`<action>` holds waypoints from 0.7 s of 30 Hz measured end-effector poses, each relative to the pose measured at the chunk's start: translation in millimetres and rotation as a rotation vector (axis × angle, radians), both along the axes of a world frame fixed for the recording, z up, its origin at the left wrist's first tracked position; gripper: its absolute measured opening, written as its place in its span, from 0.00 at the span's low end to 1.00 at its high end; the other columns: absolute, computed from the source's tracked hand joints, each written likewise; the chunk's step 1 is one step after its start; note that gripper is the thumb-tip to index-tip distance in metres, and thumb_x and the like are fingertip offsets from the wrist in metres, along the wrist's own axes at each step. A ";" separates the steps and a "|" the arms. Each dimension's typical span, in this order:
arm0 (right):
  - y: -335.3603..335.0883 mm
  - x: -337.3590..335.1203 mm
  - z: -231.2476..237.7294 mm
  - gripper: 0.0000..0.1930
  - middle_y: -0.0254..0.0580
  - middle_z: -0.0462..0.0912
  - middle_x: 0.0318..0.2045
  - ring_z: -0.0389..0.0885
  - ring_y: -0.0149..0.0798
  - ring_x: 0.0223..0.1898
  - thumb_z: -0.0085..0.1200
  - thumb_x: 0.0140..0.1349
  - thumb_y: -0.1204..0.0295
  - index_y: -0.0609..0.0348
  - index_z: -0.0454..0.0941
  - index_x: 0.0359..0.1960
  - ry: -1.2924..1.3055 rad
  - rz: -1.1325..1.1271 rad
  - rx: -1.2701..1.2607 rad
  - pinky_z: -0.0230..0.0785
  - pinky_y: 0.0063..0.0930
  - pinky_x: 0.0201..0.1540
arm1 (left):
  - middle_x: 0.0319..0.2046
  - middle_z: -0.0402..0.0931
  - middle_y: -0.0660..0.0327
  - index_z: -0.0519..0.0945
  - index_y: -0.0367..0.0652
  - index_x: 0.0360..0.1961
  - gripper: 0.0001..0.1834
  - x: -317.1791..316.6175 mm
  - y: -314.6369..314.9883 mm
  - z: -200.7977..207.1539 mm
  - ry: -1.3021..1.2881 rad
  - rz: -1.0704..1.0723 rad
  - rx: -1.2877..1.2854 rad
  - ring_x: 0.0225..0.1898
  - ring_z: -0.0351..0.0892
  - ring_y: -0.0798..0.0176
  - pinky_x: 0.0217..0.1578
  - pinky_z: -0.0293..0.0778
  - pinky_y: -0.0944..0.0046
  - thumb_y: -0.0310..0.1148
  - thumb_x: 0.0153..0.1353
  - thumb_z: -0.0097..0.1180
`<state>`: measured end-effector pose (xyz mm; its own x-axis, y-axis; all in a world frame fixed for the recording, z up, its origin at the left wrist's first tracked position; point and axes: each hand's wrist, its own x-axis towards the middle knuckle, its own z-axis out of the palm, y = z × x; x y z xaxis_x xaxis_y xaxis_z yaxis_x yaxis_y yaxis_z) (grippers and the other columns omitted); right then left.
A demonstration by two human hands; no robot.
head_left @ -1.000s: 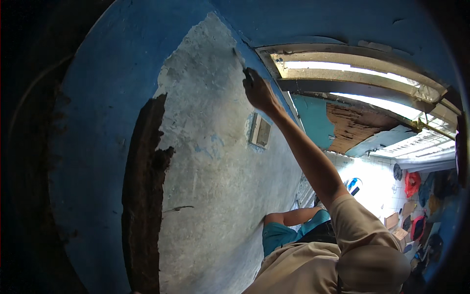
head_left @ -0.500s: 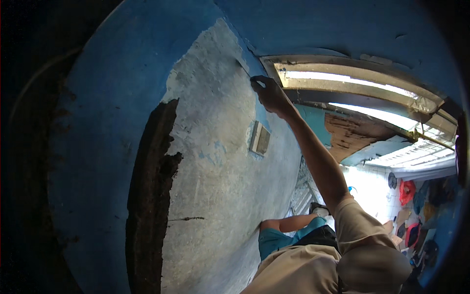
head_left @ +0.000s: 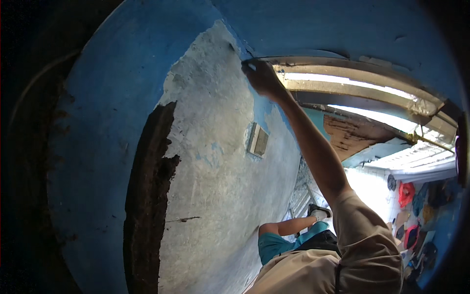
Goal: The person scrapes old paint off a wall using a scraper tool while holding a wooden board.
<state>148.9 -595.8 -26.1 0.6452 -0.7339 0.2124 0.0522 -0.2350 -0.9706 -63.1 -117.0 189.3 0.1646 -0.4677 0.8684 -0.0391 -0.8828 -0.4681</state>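
My right hand (head_left: 259, 76) reaches up to the wall corner, its fingers closed round a thin scraper (head_left: 232, 47). The grip hides most of the tool; only a small dark part shows against the wall. Around it is the bare grey-white patch (head_left: 210, 117) of wall, edged at the top by blue paint (head_left: 191, 29). My left hand is out of view.
A slatted window opening (head_left: 352, 81) lies right of my hand. A small switch box (head_left: 258, 140) sticks out of the wall. Dark rough wood (head_left: 147, 196) borders the patch on the left. Clothes and bags, one a red bag (head_left: 406, 193), hang at lower right.
My right hand has moved up and slightly left along the wall with the scraper, toward the corner. The scraper's visible end has risen too.
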 end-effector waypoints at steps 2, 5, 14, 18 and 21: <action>-1.3 1.4 -18.5 0.19 0.56 0.84 0.30 0.83 0.52 0.35 0.46 0.66 0.59 0.59 0.79 0.48 -0.092 -0.115 -0.307 0.72 0.48 0.42 | 0.08 0.64 0.61 0.70 0.43 0.09 0.33 -2.7 11.9 -0.2 0.062 0.095 0.009 0.08 0.58 0.57 0.13 0.52 0.55 0.52 0.68 0.46; -32.2 3.0 12.0 0.18 0.54 0.81 0.26 0.83 0.48 0.34 0.44 0.66 0.58 0.64 0.76 0.35 0.009 0.071 0.115 0.73 0.43 0.37 | 0.07 0.62 0.60 0.70 0.44 0.08 0.33 -9.7 9.4 4.5 0.106 0.103 0.022 0.08 0.58 0.56 0.13 0.51 0.55 0.54 0.68 0.45; -40.4 19.8 12.0 0.17 0.50 0.83 0.36 0.81 0.42 0.38 0.49 0.66 0.61 0.57 0.78 0.51 0.008 0.019 0.069 0.72 0.36 0.44 | 0.10 0.67 0.57 0.72 0.46 0.11 0.33 -10.7 3.7 -1.0 0.071 0.101 -0.023 0.10 0.63 0.52 0.13 0.54 0.54 0.55 0.69 0.42; -33.0 21.3 24.8 0.17 0.41 0.80 0.24 0.73 0.34 0.19 0.49 0.67 0.62 0.59 0.79 0.50 -0.242 -0.155 -0.330 0.67 0.31 0.25 | 0.11 0.68 0.58 0.72 0.46 0.11 0.33 -13.5 0.1 2.5 0.158 0.089 -0.061 0.11 0.64 0.51 0.13 0.54 0.54 0.56 0.69 0.41; -38.1 2.4 77.8 0.18 0.58 0.81 0.45 0.80 0.58 0.47 0.46 0.65 0.57 0.56 0.81 0.44 -0.057 0.114 0.033 0.72 0.47 0.51 | 0.10 0.66 0.59 0.72 0.46 0.11 0.34 -17.6 4.4 7.8 0.172 0.101 -0.051 0.10 0.63 0.53 0.13 0.53 0.54 0.57 0.69 0.40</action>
